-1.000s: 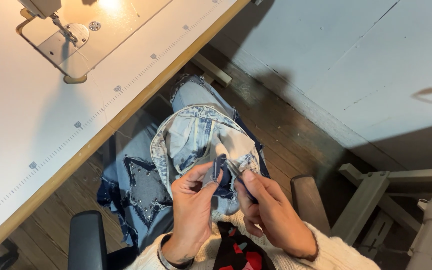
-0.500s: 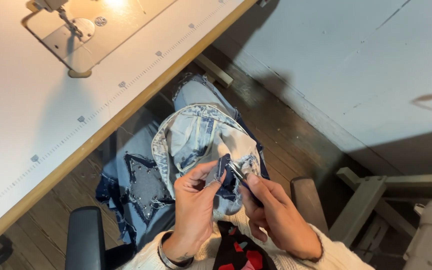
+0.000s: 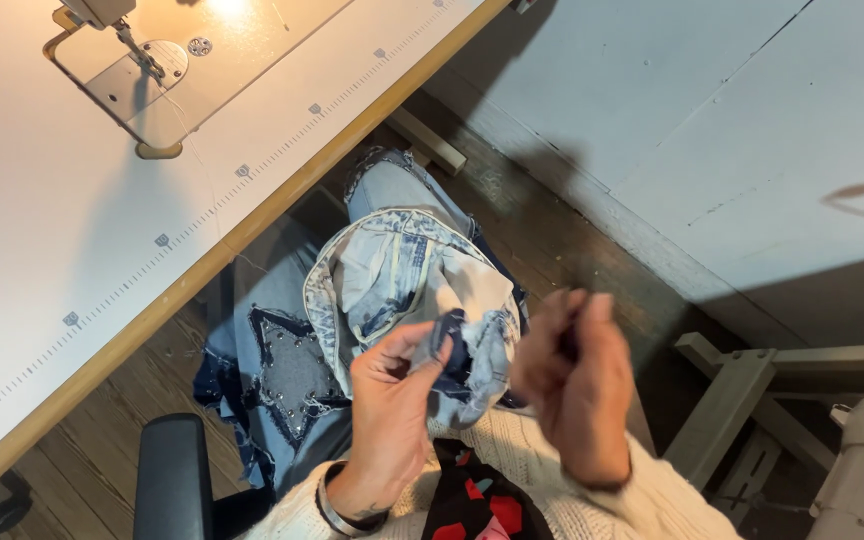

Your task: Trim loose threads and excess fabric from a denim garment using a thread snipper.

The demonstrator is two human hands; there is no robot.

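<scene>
A pale washed denim garment (image 3: 402,265) lies bunched on my lap, turned partly inside out. My left hand (image 3: 392,400) pinches a small dark blue patch (image 3: 454,352) on it between thumb and fingers. My right hand (image 3: 577,385) is blurred and held just right of the cloth, off the denim. Its fingers are closed, and something small and dark shows between them; I cannot make out its shape. A dark star-shaped patch (image 3: 297,375) sits on the denim hanging at the left.
A white sewing table (image 3: 62,230) with a wooden edge and ruler marks runs across the upper left, with the machine's needle plate (image 3: 147,75) lit at the top. A black chair arm (image 3: 172,485) is at lower left. A grey wooden frame (image 3: 742,405) stands at right on the plank floor.
My right hand has pulled away from the patch to the right and is now blurred. My left hand keeps its pinch on the dark patch.
</scene>
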